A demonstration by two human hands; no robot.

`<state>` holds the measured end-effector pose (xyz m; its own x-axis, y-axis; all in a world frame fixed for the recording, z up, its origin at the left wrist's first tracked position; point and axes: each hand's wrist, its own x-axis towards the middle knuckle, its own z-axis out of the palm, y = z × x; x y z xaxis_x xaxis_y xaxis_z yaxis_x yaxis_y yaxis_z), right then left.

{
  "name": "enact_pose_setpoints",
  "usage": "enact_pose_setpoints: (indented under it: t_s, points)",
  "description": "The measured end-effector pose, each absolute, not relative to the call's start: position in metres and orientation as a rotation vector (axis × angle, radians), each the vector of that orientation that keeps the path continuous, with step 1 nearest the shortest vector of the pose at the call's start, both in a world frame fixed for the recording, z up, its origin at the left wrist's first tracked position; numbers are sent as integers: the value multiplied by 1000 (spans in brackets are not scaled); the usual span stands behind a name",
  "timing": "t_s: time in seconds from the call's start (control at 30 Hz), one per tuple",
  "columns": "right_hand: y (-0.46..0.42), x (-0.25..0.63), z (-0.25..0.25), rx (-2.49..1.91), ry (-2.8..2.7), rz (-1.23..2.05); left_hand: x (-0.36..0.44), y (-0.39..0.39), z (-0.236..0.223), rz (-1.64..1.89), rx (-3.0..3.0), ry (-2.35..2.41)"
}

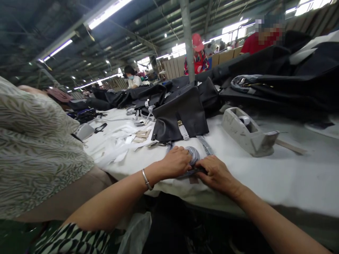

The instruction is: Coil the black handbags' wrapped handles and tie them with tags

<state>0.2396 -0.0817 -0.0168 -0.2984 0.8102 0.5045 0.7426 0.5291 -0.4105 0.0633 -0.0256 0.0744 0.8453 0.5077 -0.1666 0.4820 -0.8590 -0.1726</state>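
Observation:
At the table's front edge lies a strap wound into a coil, with a greyish, plastic-like wrap. My left hand, with a silver bangle on its wrist, closes on the coil's left side. From the right, my right hand pinches a dark, wrapped length of the strap at the coil's lower edge; its fingertips are partly hidden. Just behind both hands stands a black bag with a gold buckle and a white-wrapped tab. Another wrapped strap runs from the bag toward my right hand.
A grey tape dispenser stands to the right on the white-covered table. White scraps and beige pieces lie left of the bag. Black bags are piled behind. A person in a patterned top is close on the left.

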Motion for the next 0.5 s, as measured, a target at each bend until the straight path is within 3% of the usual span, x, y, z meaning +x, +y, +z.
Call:
enact_pose_setpoints:
  t_s: [0.27,0.5]
  points:
    - [-84,239,-11,-1265,-2125,134,50,-7,94,194,-2902,-983]
    - [-82,240,-14,-1206,-2178,93,54,-6,102,228,-3027,-845]
